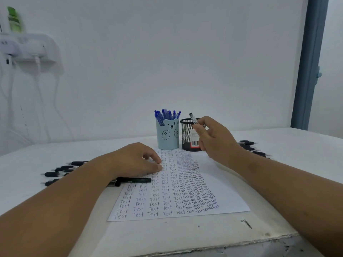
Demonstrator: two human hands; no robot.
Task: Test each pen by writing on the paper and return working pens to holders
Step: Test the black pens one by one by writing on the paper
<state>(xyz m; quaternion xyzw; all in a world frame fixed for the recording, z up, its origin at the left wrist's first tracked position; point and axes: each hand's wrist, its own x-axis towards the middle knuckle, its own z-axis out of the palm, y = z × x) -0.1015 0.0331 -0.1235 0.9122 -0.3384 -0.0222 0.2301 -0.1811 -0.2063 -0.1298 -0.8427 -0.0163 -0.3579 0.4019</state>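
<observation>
Now we hold a pen (pixel 193 118) in our right hand (pixel 213 138), pinched between thumb and fingers (pixel 199 131), right at the rim of the mesh holder (pixel 186 136). Its long axis runs tilted, the visible end pointing up and to the left above the rim, the other end hidden in our grip. The holder's mouth lies just below and slightly left of the fingers, so the coming move, as we judge it, is a short drop: swing the pen nearer upright, bring its low end over the opening and let go. The right hand is far the nearer one for this. Our left hand (pixel 137 160) rests on the paper (pixel 219 184) with loosely curled fingers, holding nothing and pinning the sheet, which is covered in rows of "Test". The bear cup (pixel 167 138), full of blue pens (pixel 166 115), stands just left of the mesh holder, almost touching it, so a drop that strays left would land in the wrong place. More black pens lie on the tabletop (pixel 185 234): a left cluster (pixel 61 171), a right cluster (pixel 250 147), and one marker (pixel 133 180) lying across the paper's left edge beneath our left wrist.
</observation>
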